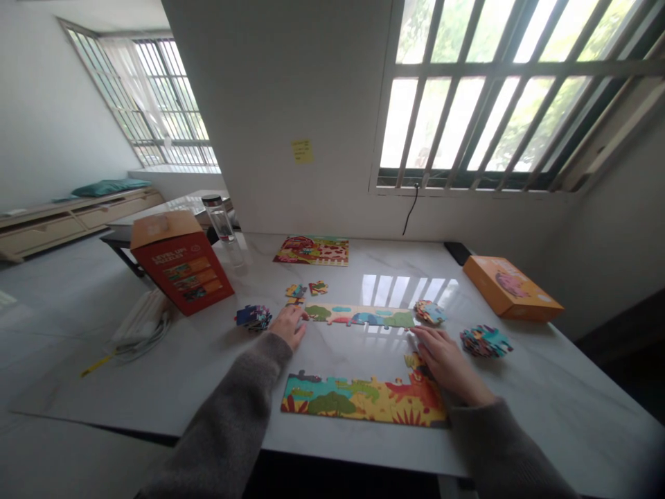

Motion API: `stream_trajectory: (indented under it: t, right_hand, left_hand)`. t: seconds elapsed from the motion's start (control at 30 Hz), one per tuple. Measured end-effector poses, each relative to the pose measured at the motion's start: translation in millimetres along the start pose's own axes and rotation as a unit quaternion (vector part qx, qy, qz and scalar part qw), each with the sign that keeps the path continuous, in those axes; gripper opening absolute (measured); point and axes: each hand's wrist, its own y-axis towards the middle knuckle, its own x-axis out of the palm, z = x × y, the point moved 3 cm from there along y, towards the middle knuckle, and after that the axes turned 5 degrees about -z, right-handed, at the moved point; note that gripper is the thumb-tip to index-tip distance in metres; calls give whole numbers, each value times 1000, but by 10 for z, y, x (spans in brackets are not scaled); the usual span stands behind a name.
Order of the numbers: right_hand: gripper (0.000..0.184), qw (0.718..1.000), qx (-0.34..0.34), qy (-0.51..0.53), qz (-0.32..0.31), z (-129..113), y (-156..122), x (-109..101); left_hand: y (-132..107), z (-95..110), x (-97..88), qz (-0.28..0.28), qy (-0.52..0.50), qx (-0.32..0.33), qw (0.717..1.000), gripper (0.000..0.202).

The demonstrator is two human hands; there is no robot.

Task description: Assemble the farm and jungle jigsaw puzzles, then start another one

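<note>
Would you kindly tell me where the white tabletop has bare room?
Bare: between the red-pink farm puzzle and orange cardboard box, and between the green-blue upper puzzle strip and yellow-green lower section. Crowded: beside the left hand, by purple stacked pieces, and right hand, by teal pieces.

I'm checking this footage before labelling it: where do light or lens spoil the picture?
Head view: the barred window at right is washed out in places; its bright, striped reflection falls on the marbled table behind the upper puzzle strip. Head view: the sticky note's writing is too small or soft to read; the red puzzle box leans, perhaps from wide-angle distortion.
</note>
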Motion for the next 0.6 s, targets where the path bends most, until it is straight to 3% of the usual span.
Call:
stream_trajectory:
  t: [0.17,0.3,0.33,0.47,0.6]
  right_hand:
    - [41,1000,1,-11,-5,4,2,7]
    - [42,1000,3,-18,-11,-13,7,-2]
    - [42,1000,5,-19,-13,-21,7,-6]
    - [42,1000,11,-17,-16,-54,2,-24]
    - [42,1000,8,-16,-17,-74,-5,-31]
  left_hand:
    - [160,228,-171,34,33,31,998,19]
    - [559,257,-296,-11,66,5,998,23]
    - [675,231,-290,-38,80,-18,996,26]
    - [1048,134,-191,-57,91,-56,993,35]
    - [1213,55,-37,-64,72,-67,993,40]
